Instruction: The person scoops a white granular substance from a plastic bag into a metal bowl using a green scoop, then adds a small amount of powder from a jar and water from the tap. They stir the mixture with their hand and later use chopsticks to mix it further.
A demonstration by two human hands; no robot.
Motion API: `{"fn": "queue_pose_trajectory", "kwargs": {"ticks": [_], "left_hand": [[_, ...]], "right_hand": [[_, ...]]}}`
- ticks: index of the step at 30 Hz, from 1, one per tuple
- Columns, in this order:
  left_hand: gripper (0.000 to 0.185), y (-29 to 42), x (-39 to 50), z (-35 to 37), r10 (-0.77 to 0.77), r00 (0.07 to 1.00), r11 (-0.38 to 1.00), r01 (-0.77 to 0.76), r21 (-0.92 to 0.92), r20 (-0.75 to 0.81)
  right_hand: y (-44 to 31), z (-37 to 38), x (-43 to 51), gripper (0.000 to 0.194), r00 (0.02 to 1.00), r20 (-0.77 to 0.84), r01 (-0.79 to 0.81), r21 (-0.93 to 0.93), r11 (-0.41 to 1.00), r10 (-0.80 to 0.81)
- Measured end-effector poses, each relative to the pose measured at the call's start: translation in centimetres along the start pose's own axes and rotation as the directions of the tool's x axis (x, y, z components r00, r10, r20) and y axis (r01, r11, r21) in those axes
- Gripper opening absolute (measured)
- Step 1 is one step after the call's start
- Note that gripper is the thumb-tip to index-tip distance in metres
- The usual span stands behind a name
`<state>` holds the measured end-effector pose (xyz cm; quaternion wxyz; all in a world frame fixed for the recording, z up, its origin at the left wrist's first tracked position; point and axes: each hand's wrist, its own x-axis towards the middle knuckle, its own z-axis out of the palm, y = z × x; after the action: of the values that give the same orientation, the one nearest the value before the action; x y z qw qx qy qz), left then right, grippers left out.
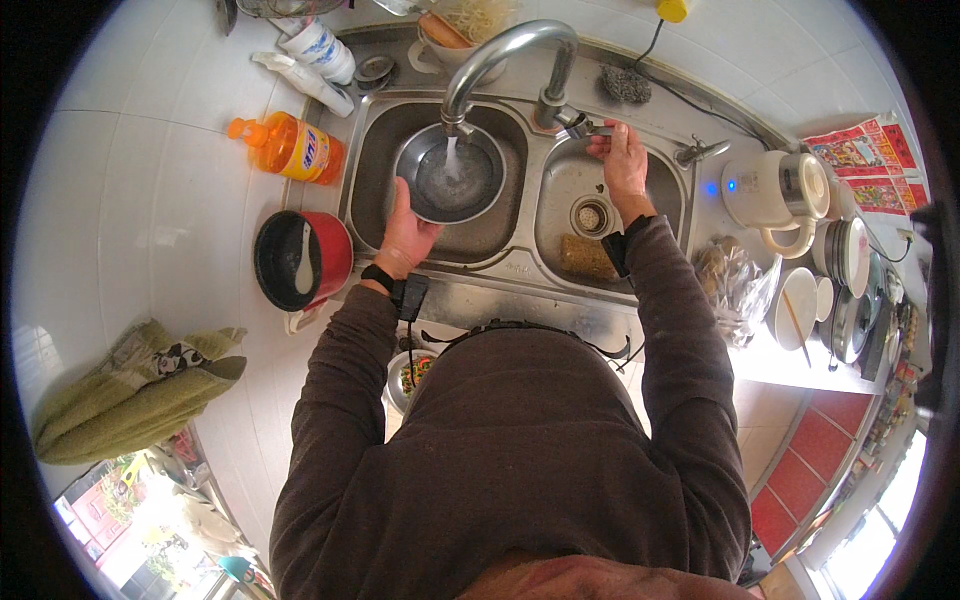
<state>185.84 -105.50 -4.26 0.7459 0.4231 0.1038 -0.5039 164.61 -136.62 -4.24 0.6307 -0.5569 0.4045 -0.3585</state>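
My left hand (407, 238) grips the near-left rim of a round metal bowl (491, 199), thumb up along its side. The bowl is held within the left basin (375, 150) of a double stainless-steel sink. Water (452, 157) runs from the curved chrome faucet (510, 34) into it, and some water covers its bottom. My right hand (624, 161) is at the faucet's lever handle (592, 130), fingers around its end. Below that hand, the right basin (553, 195) holds a drain strainer (590, 216) and a brown scrubbing sponge or loofah (586, 257).
An orange dish-soap bottle (300, 150) and a red pot (334, 251) with a white spoon flank the sink's left. On the right stand an electric kettle (757, 187), a plastic bag (735, 289) and bowls (791, 307). A steel-wool scourer (626, 83) lies behind the faucet.
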Motion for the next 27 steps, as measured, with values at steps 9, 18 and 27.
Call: {"fn": "queue_pose_trajectory", "kwargs": {"ticks": [9,18,27], "left_hand": [[0.072,0.0,0.3,-0.2,0.030,1.000,0.999,-0.030,0.030,-0.004],[0.071,-0.2,1.3,-1.4,0.011,0.996,0.999,-0.008,-0.032,0.083],[0.070,-0.3,1.7,-2.1,-0.023,0.996,1.000,0.024,-0.014,0.085]], "right_hand": [[-0.5,-0.1,-0.2,0.043,0.999,0.032,-0.029,-0.040,0.999,0.031],[-1.1,0.0,-0.5,0.043,0.997,0.038,-0.065,0.026,0.998,0.064],[-1.0,0.0,0.0,0.045,1.000,-0.007,0.007,-0.084,0.996,-0.007]]}}
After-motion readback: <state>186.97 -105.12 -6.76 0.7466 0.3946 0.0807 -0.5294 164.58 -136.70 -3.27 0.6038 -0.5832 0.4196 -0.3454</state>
